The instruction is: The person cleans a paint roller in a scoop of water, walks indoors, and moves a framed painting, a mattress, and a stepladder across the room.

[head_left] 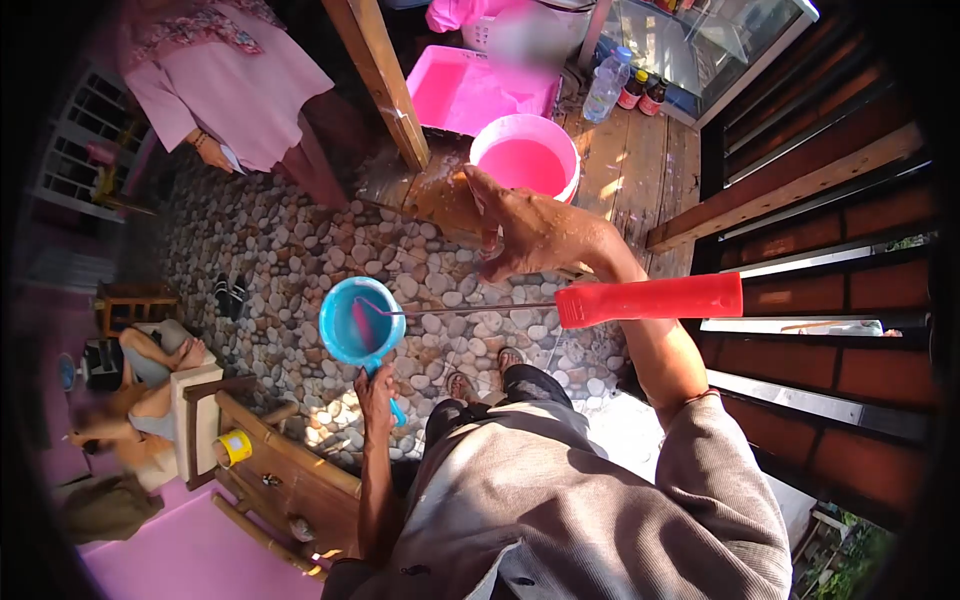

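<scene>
My left hand (376,398) is closed round the handle of a light-blue dipper (328,325), low in front of me. A small paint roller rests in the dipper, its pink-coated head (364,326) inside the cup. The roller's thin metal rod runs right to a red handle (650,299), which passes in front of my right forearm; neither hand is on it. My right hand (540,232) is raised with thumb and fingers apart, nothing visible between them. Beyond it, a white bucket (575,165) of bright pink paint is partly hidden by that hand.
A pink tray (430,88), a plastic bottle (608,85) and two small dark bottles (642,92) stand on the wooden platform (640,160). A wooden post (375,75) rises beside it. One person (235,95) stands at upper left; another sits near a bamboo bench (270,470). Pebbled floor (270,250) lies below.
</scene>
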`<action>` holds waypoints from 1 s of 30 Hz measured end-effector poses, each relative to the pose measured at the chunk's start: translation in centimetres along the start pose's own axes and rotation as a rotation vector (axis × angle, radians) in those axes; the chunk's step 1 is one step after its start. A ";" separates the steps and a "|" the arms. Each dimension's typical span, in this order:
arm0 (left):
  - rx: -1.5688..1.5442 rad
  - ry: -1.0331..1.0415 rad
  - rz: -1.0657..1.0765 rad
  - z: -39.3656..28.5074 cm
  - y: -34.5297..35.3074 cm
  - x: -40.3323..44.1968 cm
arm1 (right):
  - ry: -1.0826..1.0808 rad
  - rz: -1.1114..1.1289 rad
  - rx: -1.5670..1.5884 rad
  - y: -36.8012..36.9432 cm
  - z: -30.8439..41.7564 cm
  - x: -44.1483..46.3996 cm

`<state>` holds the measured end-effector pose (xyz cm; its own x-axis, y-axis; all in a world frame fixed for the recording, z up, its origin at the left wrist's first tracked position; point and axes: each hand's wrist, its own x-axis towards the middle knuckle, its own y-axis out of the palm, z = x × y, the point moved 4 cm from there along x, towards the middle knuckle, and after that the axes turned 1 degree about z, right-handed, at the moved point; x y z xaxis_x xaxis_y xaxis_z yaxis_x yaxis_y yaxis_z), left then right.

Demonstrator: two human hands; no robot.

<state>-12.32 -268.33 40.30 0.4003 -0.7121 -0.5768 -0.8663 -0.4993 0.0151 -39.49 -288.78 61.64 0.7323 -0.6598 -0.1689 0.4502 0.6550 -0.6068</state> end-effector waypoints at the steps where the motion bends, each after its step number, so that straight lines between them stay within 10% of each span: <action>1: 0.005 -0.014 -0.007 0.4 -0.1 0.1 | 0.001 -0.058 0.001 -0.1 0.0 0.8; 9: -0.053 -0.029 0.012 0.7 -0.4 1.0 | 0.021 -0.092 -0.177 2.7 -1.5 2.0; 24: 0.089 -0.068 0.225 -1.0 0.7 -0.2 | -0.038 -0.346 0.750 7.3 0.1 -15.7; 30: 0.200 -0.076 0.371 -0.6 1.9 -1.1 | -0.062 -0.523 0.392 7.5 2.9 -20.4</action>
<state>-14.27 -268.77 41.45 0.0342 -0.7833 -0.6207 -0.9913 -0.1055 0.0786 -49.53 -269.36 62.79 0.3891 -0.9128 0.1241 0.8992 0.3471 -0.2666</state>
